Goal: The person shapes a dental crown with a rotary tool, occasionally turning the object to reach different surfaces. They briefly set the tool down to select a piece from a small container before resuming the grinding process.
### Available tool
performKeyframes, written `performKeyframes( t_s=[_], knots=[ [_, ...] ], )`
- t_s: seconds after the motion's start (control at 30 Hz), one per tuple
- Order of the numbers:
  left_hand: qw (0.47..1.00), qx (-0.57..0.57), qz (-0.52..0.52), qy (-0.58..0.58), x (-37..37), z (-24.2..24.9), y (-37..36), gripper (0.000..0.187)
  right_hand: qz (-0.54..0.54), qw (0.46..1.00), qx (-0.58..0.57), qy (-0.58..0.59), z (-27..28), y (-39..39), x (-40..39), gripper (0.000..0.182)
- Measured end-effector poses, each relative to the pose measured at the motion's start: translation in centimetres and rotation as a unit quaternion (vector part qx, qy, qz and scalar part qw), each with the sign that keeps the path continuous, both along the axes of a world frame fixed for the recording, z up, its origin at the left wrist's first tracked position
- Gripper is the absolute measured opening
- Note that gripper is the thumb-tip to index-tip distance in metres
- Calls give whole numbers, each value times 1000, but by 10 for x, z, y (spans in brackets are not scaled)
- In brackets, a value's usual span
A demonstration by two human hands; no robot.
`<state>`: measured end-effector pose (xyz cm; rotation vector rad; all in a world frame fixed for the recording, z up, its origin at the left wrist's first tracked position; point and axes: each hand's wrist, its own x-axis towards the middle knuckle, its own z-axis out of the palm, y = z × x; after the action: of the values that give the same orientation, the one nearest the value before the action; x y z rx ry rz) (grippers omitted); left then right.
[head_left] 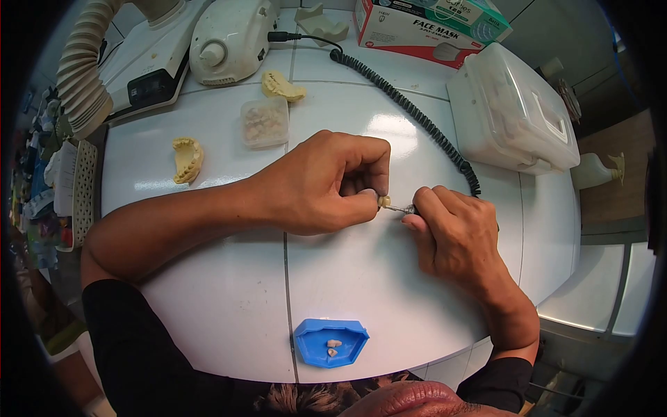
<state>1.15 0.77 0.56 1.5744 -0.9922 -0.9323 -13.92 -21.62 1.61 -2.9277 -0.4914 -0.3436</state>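
Note:
Near the middle of the white tiled table, my left hand (333,182) pinches a small yellowish tooth-like piece (384,201) between thumb and fingertips. Just to its right, my right hand (455,226) is closed round a rotary handpiece, whose thin metal tip (399,209) points left and reaches the piece. Most of the handpiece is hidden by my right fingers. A blue tray (306,340) with two small tooth-coloured pieces (333,347) lies near the front edge.
Yellow dental casts (187,160) and a clear box (265,122) of small pieces lie behind my left arm. Behind stand a white control unit (233,42) with a coiled black cord (417,104), a mask box (424,31) and a lidded white case (511,111). A ribbed hose (82,76) hangs left.

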Motion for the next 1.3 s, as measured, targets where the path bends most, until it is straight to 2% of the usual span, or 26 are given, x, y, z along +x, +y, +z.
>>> performKeyframes(
  t_s=[0.73,1.3],
  knots=[
    [1000,-16,-2,7,0,-4,0,8,14,1000,-9,2,3,0,0,29],
    [1000,-17,-9,10,-1,-2,1,8,12,999,26,-15,-4,-5,1,30]
  ],
)
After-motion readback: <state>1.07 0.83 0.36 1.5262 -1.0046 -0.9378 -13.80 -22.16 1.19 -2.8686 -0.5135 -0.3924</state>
